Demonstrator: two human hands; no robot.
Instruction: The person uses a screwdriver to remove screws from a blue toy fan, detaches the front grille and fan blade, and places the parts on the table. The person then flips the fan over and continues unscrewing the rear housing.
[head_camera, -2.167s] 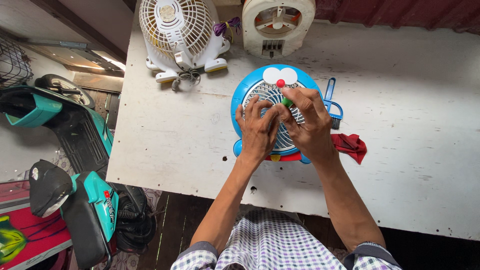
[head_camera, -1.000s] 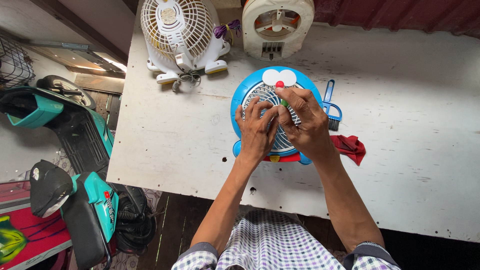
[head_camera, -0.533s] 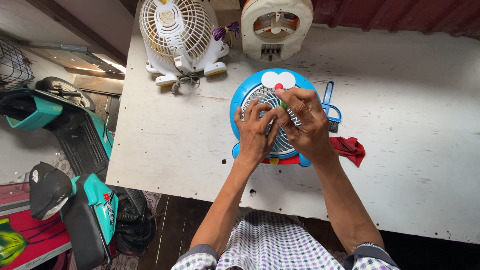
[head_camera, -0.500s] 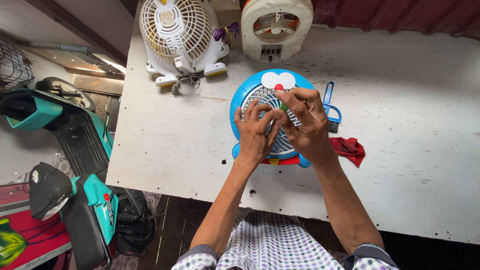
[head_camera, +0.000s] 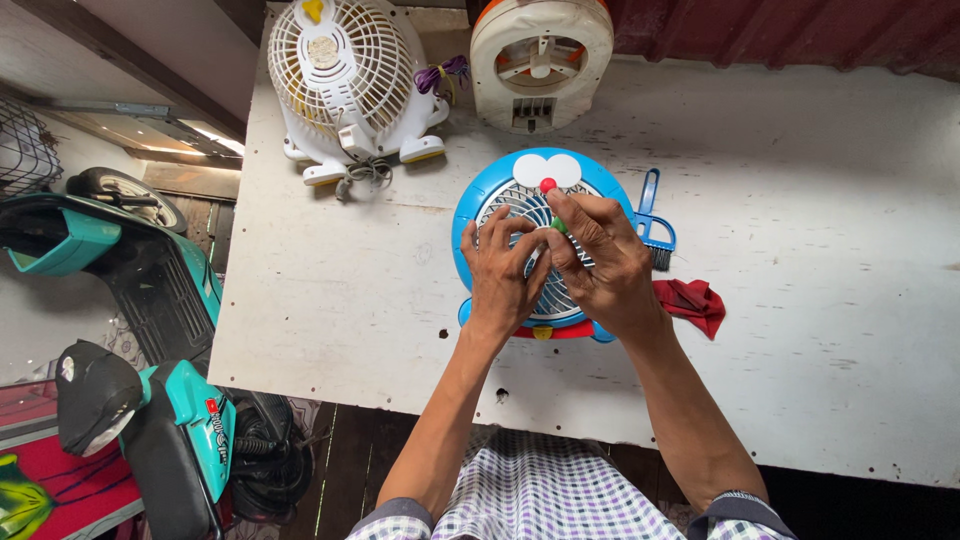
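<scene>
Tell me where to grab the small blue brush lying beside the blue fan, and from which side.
Take the blue brush by its looped handle, the end pointing away from the person, coming in from the open table on its right. The bristle end lies close to the right hand and the blue fan, so that side looks cramped.

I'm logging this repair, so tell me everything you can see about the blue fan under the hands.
The blue fan lies flat, face up, on the white table. It is round and looks like plastic, with a cartoon face: white eyes, a red nose, a pale slatted grille, a red strip and blue feet at the near edge. The left hand rests on the grille; the right hand holds a small green thing against it.
</scene>
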